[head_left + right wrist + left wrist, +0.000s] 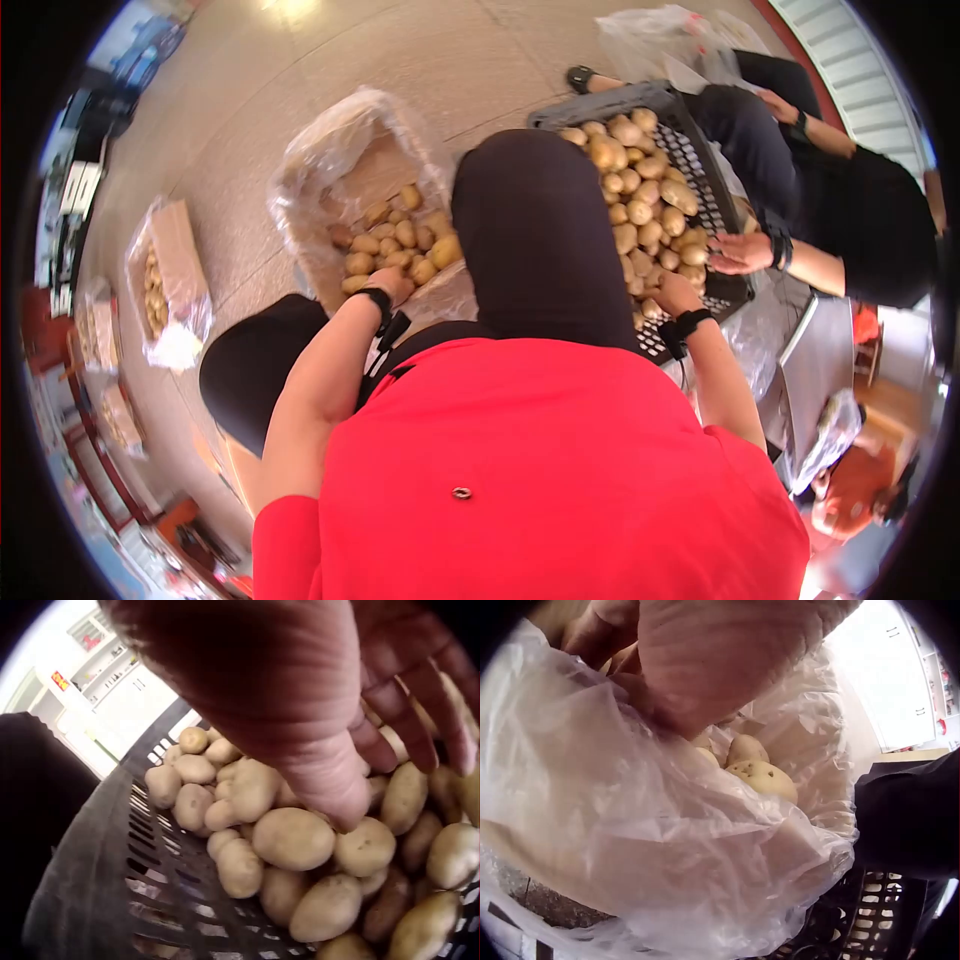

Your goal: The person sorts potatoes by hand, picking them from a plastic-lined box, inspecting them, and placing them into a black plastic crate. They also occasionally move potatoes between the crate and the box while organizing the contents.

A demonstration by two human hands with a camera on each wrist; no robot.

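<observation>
Box (375, 168) left of my right leg (535, 230), potatoes (404, 234) inside, my left hand (395, 285) at near end. Crate (716, 190) right of leg, more potatoes (640, 211) inside, my right hand (678, 295) at near end. Second person (870, 215) right of crate.

1. Open-topped cardboard box lined with crumpled clear plastic film (290, 215): room at the far end; heap of yellow-brown potatoes (402, 235) and left hand (393, 285) fill the near end. Liner stands high at the rim, blocking sideways approach.
2. Black perforated plastic crate (740, 290): reachable from above; slatted walls bar the sides. Right hand (677, 295) over the contents; second person's hand (738, 253) near it, at the outer wall.
3. Black-clad knee (540, 230): obstructs direct crossing between containers.
4. Brown speckled floor (470, 110): passage beyond the knee.
</observation>
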